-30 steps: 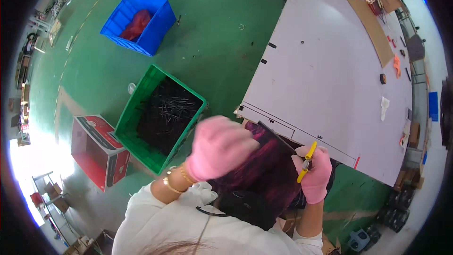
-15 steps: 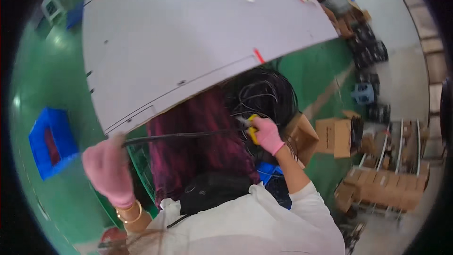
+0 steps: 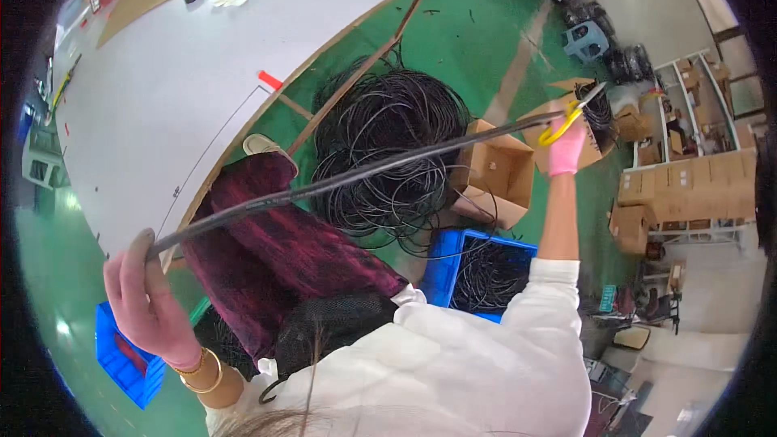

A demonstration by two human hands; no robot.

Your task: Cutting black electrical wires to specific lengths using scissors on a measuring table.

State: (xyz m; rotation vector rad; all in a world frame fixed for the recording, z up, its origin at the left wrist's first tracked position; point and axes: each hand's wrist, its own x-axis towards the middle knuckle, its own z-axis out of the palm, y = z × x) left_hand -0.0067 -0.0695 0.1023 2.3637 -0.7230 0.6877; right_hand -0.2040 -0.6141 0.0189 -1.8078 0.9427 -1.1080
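Note:
A long bundle of thin black cables [image 3: 348,177] stretches in front of me, rising from lower left to upper right. Its left end is pinched by my left hand [image 3: 154,307], in a pink glove, close to the table's near edge. At the other end, my right hand [image 3: 569,148], also in pink, is closed around scissors [image 3: 571,120] with yellow handles, their blades pointing up and right. The same hand appears to grip the bundle's right end, though its fingers are partly hidden. Below the bundle, a big loose coil of black cable [image 3: 388,125] lies on the green floor.
A white table [image 3: 137,105] with red tape [image 3: 269,80] fills the upper left. An open cardboard box [image 3: 508,168] and a blue crate [image 3: 441,267] of black cable stand right of my legs. A blue bin [image 3: 121,376] sits lower left, a stool [image 3: 586,40] upper right.
My right hand has moved far right and up with the scissors, and the bundle now spans both hands. My left hand has shifted slightly left and down. The view has turned rightward.

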